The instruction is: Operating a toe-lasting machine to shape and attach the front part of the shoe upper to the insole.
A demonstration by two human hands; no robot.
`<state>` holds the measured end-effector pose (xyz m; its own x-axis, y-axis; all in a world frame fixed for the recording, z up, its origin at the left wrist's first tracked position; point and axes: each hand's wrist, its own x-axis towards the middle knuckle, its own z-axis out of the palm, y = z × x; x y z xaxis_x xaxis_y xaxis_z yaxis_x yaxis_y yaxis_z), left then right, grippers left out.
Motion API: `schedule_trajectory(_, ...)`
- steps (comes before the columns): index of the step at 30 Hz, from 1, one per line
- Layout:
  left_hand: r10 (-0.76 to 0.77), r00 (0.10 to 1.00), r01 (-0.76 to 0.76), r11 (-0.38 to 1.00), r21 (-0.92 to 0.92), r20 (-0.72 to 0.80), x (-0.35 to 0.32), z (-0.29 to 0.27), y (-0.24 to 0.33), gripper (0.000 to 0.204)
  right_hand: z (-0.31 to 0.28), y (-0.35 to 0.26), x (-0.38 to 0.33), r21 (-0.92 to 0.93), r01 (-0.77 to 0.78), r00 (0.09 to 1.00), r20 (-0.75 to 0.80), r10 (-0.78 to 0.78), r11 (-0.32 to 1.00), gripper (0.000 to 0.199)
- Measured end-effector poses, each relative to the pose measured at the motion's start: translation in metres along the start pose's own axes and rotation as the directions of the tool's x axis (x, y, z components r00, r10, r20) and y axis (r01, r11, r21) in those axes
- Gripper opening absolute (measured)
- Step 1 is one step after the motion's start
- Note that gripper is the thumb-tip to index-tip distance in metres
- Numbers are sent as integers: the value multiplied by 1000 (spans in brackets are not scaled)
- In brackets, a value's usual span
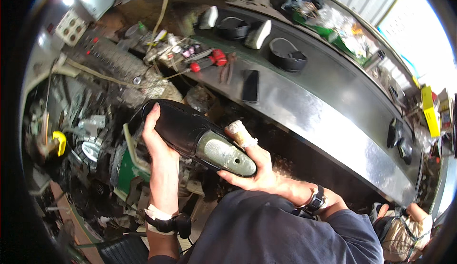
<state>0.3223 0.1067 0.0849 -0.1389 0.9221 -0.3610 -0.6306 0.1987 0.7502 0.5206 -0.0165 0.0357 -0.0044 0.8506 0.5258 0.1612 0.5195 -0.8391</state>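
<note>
Between my hands is a black shoe (178,124), tilted with its toe toward the far left. A greenish shoe last (220,149) with a round hole fills its opening. My left hand (159,138) grips the toe end, thumb lying along the upper. Around the heel end my right hand (257,166) is closed, and one of its digits is wrapped in whitish tape. The sole faces away and is hidden. Both wrists wear black bands.
A metal bench (304,116) runs beyond the shoe, bearing a dark phone (250,86), red-handled pliers (209,60) and black strapped pieces (287,57). Black shoes (399,140) stand at its right end. Cluttered machinery (90,145) is at left. Another person's arm (417,212) shows lower right.
</note>
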Motion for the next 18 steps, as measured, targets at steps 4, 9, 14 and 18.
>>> schedule_trajectory(4, -149, 986, 144, 986, 80, 70, 14, 55, -66, 32, -73, 20, -4, 81, -221, 969, -98, 228, 972, 63)
schedule_trajectory(9, -473, 871, 452, 877, 163, 129, 52, 71, -177, 53, -176, 55, 5, 424, -719, 553, -130, 823, 551, 61)
schedule_trajectory(14, -500, 842, 214, 655, 725, 203, 51, 92, -238, 46, -396, 166, -94, 718, -617, 309, -155, 938, 322, 41)
schedule_trajectory(18, -421, 857, -49, 506, 861, 296, 91, 88, -249, 39, -514, 149, -80, 790, -570, 164, -163, 973, 228, 43)
